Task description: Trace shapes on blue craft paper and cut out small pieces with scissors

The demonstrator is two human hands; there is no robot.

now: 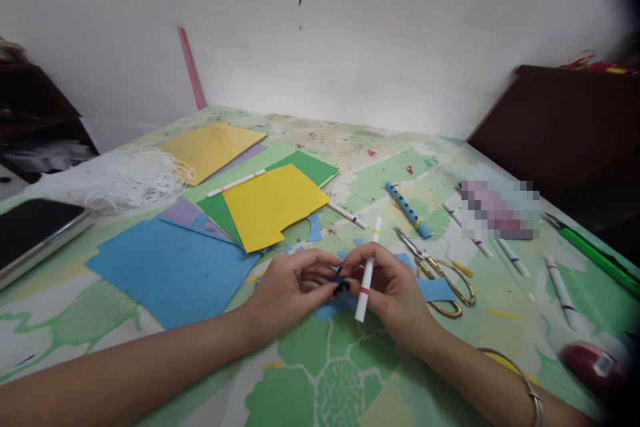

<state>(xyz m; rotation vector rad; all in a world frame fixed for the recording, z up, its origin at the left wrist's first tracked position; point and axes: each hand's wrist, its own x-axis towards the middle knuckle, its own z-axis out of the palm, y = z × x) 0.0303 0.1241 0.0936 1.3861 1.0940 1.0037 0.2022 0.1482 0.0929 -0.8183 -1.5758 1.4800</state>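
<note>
My left hand (295, 283) and my right hand (387, 280) meet fingertip to fingertip low over the table. Between the pinched fingers shows a small blue piece (337, 278), mostly covered by the dark-nailed fingertips. A white marker (369, 280) with yellow and red bands is tucked across the fingers of my right hand, slanting upward. Blue foam scraps (437, 289) lie beneath and beside my hands. Just right of my right hand rest gold-handled scissors (425, 260), blades pointing away.
Left are blue foam sheets (175, 270), a yellow sheet (275, 203), white string (125, 177) and a phone (40, 230). Right are a blue tube with dark dots (407, 209), several markers (560, 290), a green cutter (597, 257) and a dark red object (593, 363). A wall stands behind.
</note>
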